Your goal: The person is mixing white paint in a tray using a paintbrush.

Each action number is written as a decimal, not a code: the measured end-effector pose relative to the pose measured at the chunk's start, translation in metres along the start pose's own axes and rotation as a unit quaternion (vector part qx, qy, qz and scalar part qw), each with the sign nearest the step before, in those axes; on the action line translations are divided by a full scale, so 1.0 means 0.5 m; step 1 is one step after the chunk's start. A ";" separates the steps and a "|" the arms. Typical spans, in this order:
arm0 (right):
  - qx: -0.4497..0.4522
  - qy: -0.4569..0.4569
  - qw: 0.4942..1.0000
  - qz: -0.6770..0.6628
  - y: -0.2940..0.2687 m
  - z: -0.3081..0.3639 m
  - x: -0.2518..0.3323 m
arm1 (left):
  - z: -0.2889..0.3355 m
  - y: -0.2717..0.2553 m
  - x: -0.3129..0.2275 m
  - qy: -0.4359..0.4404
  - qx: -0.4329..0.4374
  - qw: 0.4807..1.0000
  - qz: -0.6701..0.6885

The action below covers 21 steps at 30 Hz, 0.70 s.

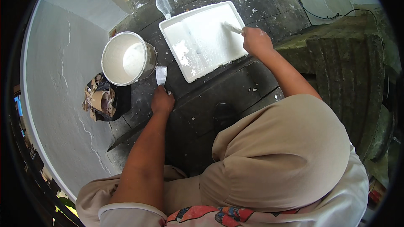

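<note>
My right hand (257,42) is closed round the handle of a slim, white-smeared tool (232,27), whose exact kind I cannot tell. The tool's end reaches into the white paint tray (189,77), where wet white paint covers much of the bottom. My left hand (162,100), lower and to the left, is closed on a putty knife (161,75) with a whitened flat blade pointing away from me. Just left of that blade stands a white bucket (152,59), its inside coated white.
A black bag with torn brown paper and a cardboard tube (100,100) sits beside the cracked grey wall (63,80). Dark tiles (198,113) are spotted white. Mossy stone steps (341,71) rise at right; a dark cable (320,17) runs behind. A pale, translucent piece (164,5) lies beyond the tray.
</note>
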State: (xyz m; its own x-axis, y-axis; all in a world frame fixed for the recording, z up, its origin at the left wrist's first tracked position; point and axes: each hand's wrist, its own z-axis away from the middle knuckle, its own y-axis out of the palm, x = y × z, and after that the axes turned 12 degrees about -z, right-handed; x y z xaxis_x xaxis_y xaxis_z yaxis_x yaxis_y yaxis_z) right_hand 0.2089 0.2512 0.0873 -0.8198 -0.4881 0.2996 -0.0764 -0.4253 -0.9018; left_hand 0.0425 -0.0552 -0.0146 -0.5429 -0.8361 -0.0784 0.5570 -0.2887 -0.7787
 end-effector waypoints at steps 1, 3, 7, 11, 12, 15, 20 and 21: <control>0.004 0.000 0.999 0.033 0.014 -0.016 -0.018 | 0.000 -0.001 -0.008 0.006 -0.006 1.000 0.005; 0.053 -0.034 0.995 0.077 0.062 -0.014 -0.034 | 0.002 -0.001 -0.007 0.010 -0.014 1.000 0.012; 0.154 -0.081 0.985 -0.006 0.120 0.086 0.069 | 0.025 -0.018 -0.014 0.010 -0.034 0.999 0.035; 0.148 -0.032 0.987 -0.056 0.066 0.088 0.108 | 0.048 -0.018 -0.044 0.012 -0.021 0.998 0.066; 0.130 -0.012 0.990 -0.054 0.035 0.068 0.100 | 0.058 -0.022 -0.060 0.007 -0.018 0.997 0.071; 0.051 0.054 0.997 -0.036 -0.016 -0.003 0.068 | 0.066 -0.020 -0.065 0.000 -0.032 0.998 0.061; 0.043 0.096 0.994 0.020 0.009 -0.096 0.053 | 0.064 -0.008 -0.065 0.032 -0.090 0.994 0.046; 0.069 0.072 0.995 0.015 0.036 -0.098 0.076 | 0.066 -0.016 -0.067 0.030 -0.085 0.995 0.037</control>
State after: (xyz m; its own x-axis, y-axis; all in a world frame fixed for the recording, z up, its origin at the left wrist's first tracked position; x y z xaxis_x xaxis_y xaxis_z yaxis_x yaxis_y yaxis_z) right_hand 0.1486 0.2626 0.0670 -0.8937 -0.3929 0.2165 0.0200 -0.5171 -0.8557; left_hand 0.0770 -0.0402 0.0146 -0.5432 -0.8218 -0.1721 0.4858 -0.1405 -0.8627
